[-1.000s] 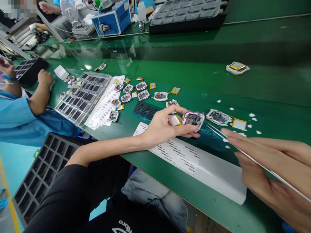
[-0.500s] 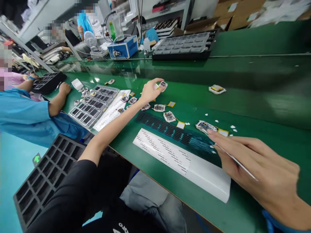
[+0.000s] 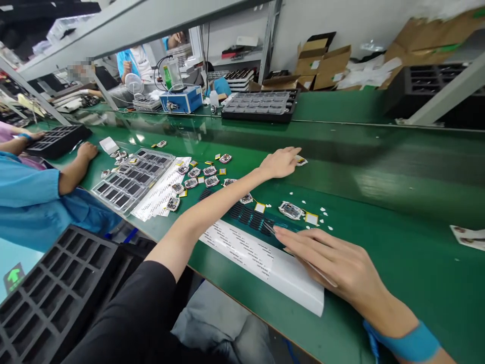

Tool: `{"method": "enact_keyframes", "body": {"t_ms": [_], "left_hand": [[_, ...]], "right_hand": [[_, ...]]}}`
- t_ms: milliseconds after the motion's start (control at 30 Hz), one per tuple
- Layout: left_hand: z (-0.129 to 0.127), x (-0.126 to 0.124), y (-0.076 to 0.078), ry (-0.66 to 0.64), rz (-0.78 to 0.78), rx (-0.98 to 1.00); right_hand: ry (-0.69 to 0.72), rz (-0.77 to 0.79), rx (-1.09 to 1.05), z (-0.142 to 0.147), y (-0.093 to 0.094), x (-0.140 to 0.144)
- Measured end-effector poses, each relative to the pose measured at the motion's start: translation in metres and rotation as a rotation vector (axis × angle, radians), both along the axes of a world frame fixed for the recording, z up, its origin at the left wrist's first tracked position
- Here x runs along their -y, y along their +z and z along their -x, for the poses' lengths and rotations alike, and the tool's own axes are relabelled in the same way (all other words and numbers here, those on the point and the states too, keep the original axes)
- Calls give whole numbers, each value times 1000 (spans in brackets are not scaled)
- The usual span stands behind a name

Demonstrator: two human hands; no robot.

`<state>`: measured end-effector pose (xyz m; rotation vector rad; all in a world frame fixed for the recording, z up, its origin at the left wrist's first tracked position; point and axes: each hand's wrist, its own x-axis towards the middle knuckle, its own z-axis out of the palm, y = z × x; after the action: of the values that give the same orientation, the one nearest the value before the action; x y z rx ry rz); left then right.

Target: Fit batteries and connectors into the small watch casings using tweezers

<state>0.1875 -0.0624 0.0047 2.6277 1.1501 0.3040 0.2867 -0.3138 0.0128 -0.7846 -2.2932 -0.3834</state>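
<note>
Green belt [image 3: 379,167] runs across the long work table, with cardboard boxes [image 3: 322,58] and a dark tray [image 3: 261,103] behind it.

From the head camera, the left hand [image 3: 282,163] reaches far out toward 12 o'clock. Its fingers lie flat on a small watch part [image 3: 302,161], which sits at the fingertips on the 3 o'clock side; whether they pinch it cannot be told. The right hand [image 3: 333,263] is nearer the body, closed on thin tweezers [image 3: 303,255] pointing to 10 o'clock. Another watch part [image 3: 290,210] lies just past the tips, nearer to the right hand.

At 9 o'clock, a co-worker's hand [image 3: 87,150] rests by a clear tray [image 3: 132,177].
</note>
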Motion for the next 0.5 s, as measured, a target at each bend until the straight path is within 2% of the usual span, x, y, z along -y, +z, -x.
{"method": "enact_keyframes", "body": {"t_ms": [133, 267, 400, 500], "left_hand": [[-4, -14, -8, 15, 26, -84], [0, -19, -6, -12, 25, -105], [-1, -4, 5, -30, 22, -92], [7, 19, 14, -176, 16, -64]], "right_hand": [[-3, 12, 2, 1, 2, -1], [2, 21, 1, 0, 0, 0], [5, 29, -3, 0, -2, 2], [18, 38, -2, 1, -2, 3]]}}
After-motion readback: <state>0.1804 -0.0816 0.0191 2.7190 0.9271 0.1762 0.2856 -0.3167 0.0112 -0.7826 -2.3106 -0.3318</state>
